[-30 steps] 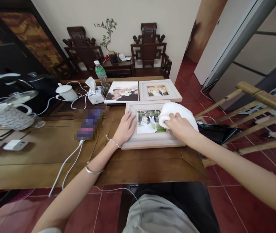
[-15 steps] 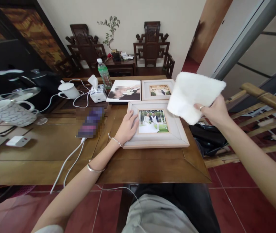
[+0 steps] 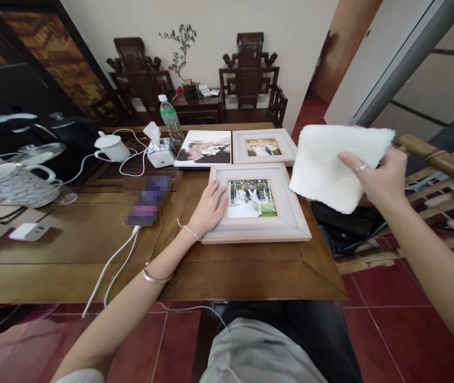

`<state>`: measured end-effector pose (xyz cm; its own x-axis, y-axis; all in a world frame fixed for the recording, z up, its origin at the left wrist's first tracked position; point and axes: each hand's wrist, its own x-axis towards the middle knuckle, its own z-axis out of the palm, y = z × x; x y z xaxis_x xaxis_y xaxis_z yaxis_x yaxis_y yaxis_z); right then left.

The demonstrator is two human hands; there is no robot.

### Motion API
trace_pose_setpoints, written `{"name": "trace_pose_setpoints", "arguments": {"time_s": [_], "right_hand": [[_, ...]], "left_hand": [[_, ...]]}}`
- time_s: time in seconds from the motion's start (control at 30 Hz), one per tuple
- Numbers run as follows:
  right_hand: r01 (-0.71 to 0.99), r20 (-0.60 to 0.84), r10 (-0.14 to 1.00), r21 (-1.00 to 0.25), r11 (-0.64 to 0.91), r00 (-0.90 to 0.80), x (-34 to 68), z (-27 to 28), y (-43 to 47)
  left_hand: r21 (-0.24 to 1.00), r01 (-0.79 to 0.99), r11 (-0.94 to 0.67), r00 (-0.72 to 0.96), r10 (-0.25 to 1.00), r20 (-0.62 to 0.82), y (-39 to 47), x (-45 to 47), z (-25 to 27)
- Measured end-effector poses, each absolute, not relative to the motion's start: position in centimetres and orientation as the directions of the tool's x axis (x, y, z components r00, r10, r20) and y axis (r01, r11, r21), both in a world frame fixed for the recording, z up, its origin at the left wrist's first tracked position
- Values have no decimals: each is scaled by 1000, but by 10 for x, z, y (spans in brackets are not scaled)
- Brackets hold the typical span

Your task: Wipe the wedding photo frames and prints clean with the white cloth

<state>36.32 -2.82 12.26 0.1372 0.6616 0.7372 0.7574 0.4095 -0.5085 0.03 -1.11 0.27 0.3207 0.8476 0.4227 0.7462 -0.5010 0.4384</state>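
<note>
A pale picture frame with a photo of two people lies flat near the table's right end. My left hand rests on the frame's left border, fingers stretched out and slightly apart. Up in the air, right of the frame, my right hand grips a fluffy white cloth between thumb and fingers. The cloth hangs above the table's right edge, apart from the frame. Behind lie a second pale frame and a photo panel, side by side.
On the wooden table, a phone with a white cable lies left of my hand. A tissue box, a green-labelled bottle, a lidded cup and a patterned mug stand farther left. A bamboo chair is at right.
My right hand has moved the white cloth to the right, away from the frames, uncovering more of the rear frame. My left hand stays on the front frame.
</note>
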Motion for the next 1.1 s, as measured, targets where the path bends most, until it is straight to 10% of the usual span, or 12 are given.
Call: {"name": "trace_pose_setpoints", "arguments": {"time_s": [0.23,0.57,1.1], "right_hand": [[915,667,699,-66,399,-257,362,121,-28],[728,375,636,193,658,-675,337,91,0],[614,62,620,249,749,-782,298,88,-66]], "left_hand": [[448,742,-499,325,852,410,-12,1,5],[442,743,-503,328,848,415,-12,0,5],[434,754,-493,320,853,413,-8,1,3]]}}
